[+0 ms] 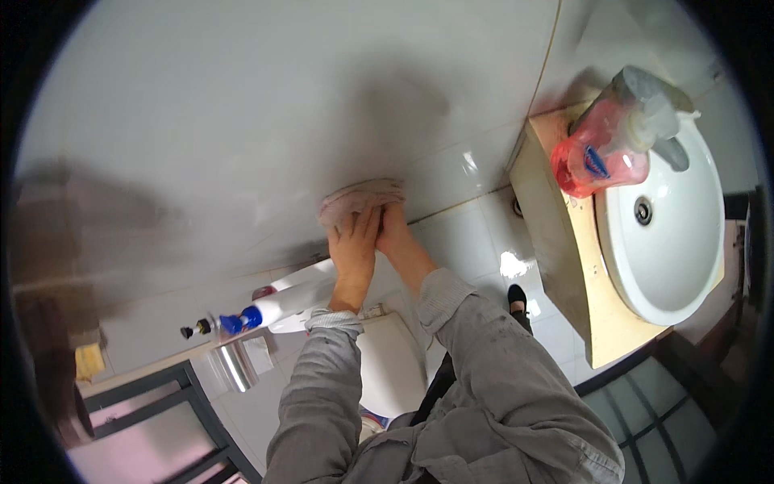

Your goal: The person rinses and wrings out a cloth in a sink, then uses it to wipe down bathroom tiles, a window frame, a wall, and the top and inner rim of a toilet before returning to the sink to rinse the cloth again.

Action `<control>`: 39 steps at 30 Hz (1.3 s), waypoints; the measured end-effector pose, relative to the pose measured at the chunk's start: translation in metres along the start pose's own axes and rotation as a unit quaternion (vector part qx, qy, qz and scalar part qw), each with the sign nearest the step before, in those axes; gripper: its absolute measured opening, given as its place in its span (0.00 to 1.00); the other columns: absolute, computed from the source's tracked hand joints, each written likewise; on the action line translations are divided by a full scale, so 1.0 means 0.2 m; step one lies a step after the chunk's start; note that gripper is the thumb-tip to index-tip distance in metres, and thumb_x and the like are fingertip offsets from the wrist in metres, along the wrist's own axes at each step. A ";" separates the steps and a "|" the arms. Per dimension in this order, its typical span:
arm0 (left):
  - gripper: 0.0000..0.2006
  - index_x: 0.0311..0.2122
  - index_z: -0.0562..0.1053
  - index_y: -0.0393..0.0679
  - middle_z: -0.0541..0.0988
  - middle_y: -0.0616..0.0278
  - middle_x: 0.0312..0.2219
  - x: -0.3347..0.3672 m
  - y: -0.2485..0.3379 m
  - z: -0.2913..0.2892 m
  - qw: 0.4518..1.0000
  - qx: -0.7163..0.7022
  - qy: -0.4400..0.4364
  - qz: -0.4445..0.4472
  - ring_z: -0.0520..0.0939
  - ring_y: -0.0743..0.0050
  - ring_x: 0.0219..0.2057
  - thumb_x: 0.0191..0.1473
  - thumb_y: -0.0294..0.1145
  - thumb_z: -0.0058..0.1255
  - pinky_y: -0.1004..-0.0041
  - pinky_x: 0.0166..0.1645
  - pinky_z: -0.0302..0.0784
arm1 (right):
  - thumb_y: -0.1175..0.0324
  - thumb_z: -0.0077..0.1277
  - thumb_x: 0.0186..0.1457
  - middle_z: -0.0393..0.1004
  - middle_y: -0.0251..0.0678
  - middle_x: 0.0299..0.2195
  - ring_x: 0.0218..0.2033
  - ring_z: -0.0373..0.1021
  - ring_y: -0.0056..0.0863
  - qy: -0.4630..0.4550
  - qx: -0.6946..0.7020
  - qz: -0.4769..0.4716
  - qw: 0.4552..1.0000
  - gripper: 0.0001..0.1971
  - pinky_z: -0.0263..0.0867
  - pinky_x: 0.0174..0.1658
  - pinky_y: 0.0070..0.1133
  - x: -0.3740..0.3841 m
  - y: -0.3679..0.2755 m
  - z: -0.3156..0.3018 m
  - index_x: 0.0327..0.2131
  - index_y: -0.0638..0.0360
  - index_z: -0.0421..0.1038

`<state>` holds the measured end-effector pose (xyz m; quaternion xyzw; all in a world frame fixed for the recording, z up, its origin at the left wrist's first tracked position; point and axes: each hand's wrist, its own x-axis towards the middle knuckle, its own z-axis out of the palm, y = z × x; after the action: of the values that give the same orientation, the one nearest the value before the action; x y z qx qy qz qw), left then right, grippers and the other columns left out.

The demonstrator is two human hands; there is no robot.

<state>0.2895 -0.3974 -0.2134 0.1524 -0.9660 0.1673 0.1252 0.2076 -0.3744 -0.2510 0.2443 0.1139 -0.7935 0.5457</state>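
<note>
A pale pink cloth (363,196) is bunched against the shiny white tiled wall (266,121), low down near its base. Both of my arms reach forward to it in grey sleeves. My left hand (352,252) lies over the cloth, its fingers pressing into the folds. Right beside it, touching it, my right hand (393,232) grips the cloth's right part; some of its fingers are hidden behind the left hand and the fabric.
A toilet (391,363) stands below my forearms. Left of it is a white bottle with a blue spray top (242,319), near a metal cylinder (234,367). On the right, a washbasin (665,242) sits in a yellowish counter (592,323) with a pink soap pump bottle (580,165).
</note>
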 end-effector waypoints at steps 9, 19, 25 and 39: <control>0.17 0.40 0.68 0.49 0.67 0.64 0.45 0.20 -0.27 -0.66 0.990 0.034 0.117 -0.075 0.66 0.54 0.39 0.39 0.30 0.48 0.52 0.45 0.60 | 0.68 0.34 0.54 0.66 0.36 0.41 0.43 0.63 0.28 -0.109 -0.036 0.028 0.993 0.12 0.60 0.47 0.26 -0.42 0.12 0.65 0.39 0.60 0.63; 0.21 0.46 0.60 0.39 0.59 0.38 0.48 0.53 -0.34 -0.98 0.881 -0.103 0.435 -0.151 0.64 0.38 0.46 0.44 0.22 0.47 0.58 0.47 0.64 | 0.73 0.39 0.49 0.71 0.36 0.30 0.30 0.67 0.27 -0.261 -0.428 -0.270 0.822 0.08 0.63 0.33 0.21 -0.80 -0.02 1.26 0.30 0.63 0.67; 0.19 0.46 0.58 0.38 0.58 0.41 0.48 0.24 -0.32 -0.47 0.851 -0.181 0.410 -0.276 0.61 0.44 0.49 0.48 0.26 0.46 0.62 0.51 0.59 | 0.60 0.43 0.46 0.72 0.42 0.23 0.25 0.69 0.38 -0.330 -0.769 -0.422 0.350 0.13 0.64 0.29 0.29 -0.59 0.16 1.09 0.25 0.60 0.71; 0.23 0.47 0.57 0.38 0.61 0.58 0.46 0.12 0.20 -0.22 0.674 -0.617 0.194 -0.357 0.63 0.68 0.46 0.46 0.27 0.49 0.73 0.51 0.57 | 0.62 0.44 0.44 0.71 0.41 0.19 0.21 0.68 0.38 -0.008 -0.874 -0.315 0.370 0.11 0.63 0.23 0.28 -0.48 -0.19 0.46 0.24 0.57 0.72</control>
<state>0.2612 -0.3517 -0.1781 0.3382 -0.6751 -0.4986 0.4258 0.1747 -0.3234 -0.1265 -0.4285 0.8082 -0.3679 0.1667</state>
